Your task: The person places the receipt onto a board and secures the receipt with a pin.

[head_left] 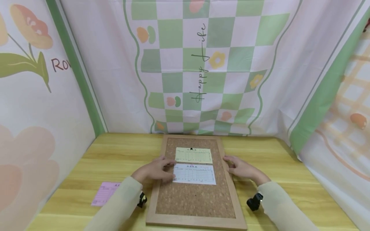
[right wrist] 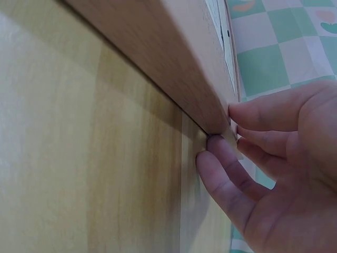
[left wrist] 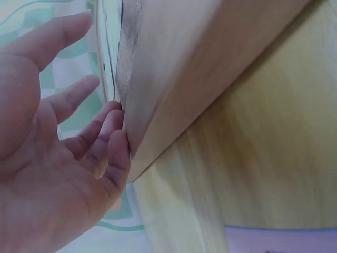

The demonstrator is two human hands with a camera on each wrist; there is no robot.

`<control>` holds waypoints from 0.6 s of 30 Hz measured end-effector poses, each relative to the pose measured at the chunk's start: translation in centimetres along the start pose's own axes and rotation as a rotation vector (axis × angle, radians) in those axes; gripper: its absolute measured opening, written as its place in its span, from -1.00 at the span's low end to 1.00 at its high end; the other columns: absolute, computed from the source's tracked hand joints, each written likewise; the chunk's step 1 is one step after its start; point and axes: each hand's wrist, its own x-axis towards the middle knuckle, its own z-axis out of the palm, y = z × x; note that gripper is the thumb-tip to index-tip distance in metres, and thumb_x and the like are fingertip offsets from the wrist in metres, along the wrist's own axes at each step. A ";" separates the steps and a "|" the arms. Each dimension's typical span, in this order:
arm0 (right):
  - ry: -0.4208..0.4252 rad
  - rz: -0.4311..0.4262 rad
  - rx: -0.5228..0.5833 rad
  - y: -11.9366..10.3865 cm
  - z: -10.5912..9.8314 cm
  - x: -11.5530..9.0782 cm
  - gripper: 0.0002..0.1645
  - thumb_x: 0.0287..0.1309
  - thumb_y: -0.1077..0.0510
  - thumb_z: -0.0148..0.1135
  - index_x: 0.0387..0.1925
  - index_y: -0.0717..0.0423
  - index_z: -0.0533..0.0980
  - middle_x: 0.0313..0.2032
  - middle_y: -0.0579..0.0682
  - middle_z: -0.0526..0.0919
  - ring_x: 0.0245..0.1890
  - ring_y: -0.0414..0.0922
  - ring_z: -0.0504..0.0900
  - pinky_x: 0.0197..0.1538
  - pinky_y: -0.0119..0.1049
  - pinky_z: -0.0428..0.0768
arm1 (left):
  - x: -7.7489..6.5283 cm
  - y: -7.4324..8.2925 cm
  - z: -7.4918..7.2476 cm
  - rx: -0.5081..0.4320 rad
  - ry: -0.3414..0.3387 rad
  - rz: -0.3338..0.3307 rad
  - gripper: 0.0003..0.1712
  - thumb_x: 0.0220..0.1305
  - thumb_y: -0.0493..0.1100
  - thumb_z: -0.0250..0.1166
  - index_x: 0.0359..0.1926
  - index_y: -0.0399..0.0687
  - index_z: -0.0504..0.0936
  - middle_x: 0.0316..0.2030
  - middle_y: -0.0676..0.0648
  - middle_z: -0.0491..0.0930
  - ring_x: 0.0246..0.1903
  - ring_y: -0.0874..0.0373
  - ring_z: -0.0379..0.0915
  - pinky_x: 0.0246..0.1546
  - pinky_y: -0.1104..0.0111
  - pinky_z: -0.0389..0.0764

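A wood-framed cork board (head_left: pixel 196 202) lies on the table. Near its middle are two printed form slips, a yellow one (head_left: pixel 193 156) above a white one (head_left: pixel 194 174). A black pin (head_left: pixel 191 149) shows at the yellow slip's top edge. My left hand (head_left: pixel 157 169) reaches over the board's left side, with thumb and forefinger extended at the slips' left edges; in the left wrist view its other fingers (left wrist: pixel 120 153) bend against the frame. At the right side, my right hand (head_left: pixel 241 167) touches the frame's edge with relaxed fingers, the lower ones (right wrist: pixel 221 179) low beside the frame.
A pink printed slip (head_left: pixel 104 193) lies on the wooden table (head_left: pixel 72 179) at left, partly behind my left sleeve. A patterned curtain (head_left: pixel 196 80) hangs behind the table's far edge, with more printed cloth at both sides. Black cameras (head_left: pixel 255 202) sit at both wrists.
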 end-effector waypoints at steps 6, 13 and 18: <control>0.001 -0.003 0.002 0.0 -0.1 0.0 -0.33 0.34 0.32 0.16 0.36 0.55 0.19 0.35 0.59 0.11 0.24 0.46 0.33 0.20 0.26 0.40 | -0.1 -0.2 -0.3 0.028 -0.025 0.080 -0.29 0.36 0.01 0.30 0.42 -0.16 0.35 0.20 -0.22 0.35 0.17 -0.11 0.27 0.19 -0.05 0.35; 0.000 0.006 -0.004 0.1 0.0 0.0 -0.33 0.36 0.31 0.14 0.38 0.54 0.18 0.36 0.58 0.10 0.28 0.47 0.27 0.23 0.27 0.35 | -0.4 -0.4 -0.4 -0.015 -0.022 0.133 -0.32 0.39 -0.05 0.30 0.40 -0.26 0.36 0.20 -0.28 0.36 0.19 -0.17 0.31 0.19 -0.05 0.39; -0.001 0.009 0.000 -0.1 0.1 0.0 -0.33 0.35 0.32 0.14 0.38 0.54 0.19 0.36 0.59 0.10 0.27 0.47 0.28 0.23 0.27 0.36 | -1.2 -0.9 -0.8 -0.060 -0.006 0.184 -0.35 0.41 -0.08 0.29 0.38 -0.30 0.37 0.21 -0.32 0.36 0.18 -0.21 0.36 0.19 -0.05 0.42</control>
